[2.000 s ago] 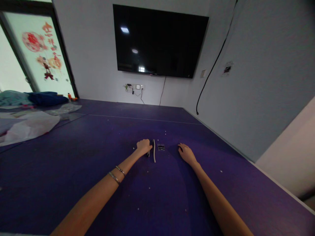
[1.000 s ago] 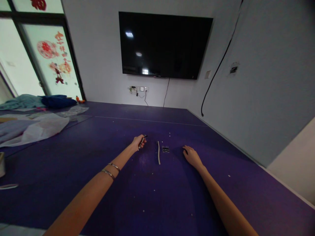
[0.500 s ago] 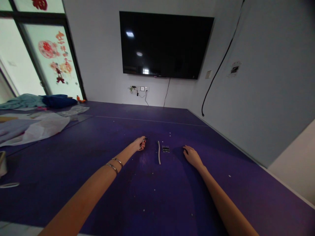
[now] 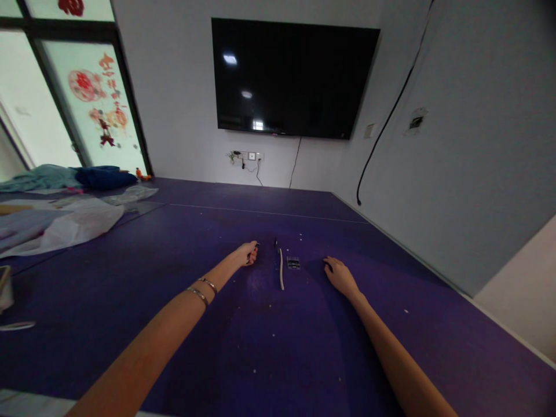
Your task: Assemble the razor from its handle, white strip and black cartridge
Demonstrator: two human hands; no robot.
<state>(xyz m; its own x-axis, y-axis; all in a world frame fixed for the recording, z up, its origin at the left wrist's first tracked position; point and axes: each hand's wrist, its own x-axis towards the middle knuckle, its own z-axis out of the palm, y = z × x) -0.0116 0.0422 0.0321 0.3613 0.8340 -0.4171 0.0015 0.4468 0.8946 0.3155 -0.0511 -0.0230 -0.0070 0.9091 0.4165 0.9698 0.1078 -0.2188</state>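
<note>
My left hand [image 4: 248, 253] is closed in a fist around a small black object [image 4: 258, 245]; only its dark, partly shiny end shows, so its kind is unclear. Just right of that hand, a small dark piece [image 4: 275, 242] is seen by the top end of a pale, slightly bent cord-like strip [image 4: 281, 271]. Beside the strip lies a small clear packet with dark parts in it [image 4: 293, 263]. My right hand [image 4: 339, 274] rests on the purple surface [image 4: 304, 336] to the right of the packet, fingers loosely bent and apart, holding nothing visible.
Clear plastic sheeting [image 4: 87, 226] and blue cloth [image 4: 104, 177] lie at the left. A black cable [image 4: 384, 124] hangs down the right wall. A television [image 4: 295, 78] hangs on the back wall above sockets [image 4: 252, 156]. Small pale specks dot the purple surface.
A small dark piece now shows between my left hand and the strip's top end, where none was visible before. Both hands have stayed almost still.
</note>
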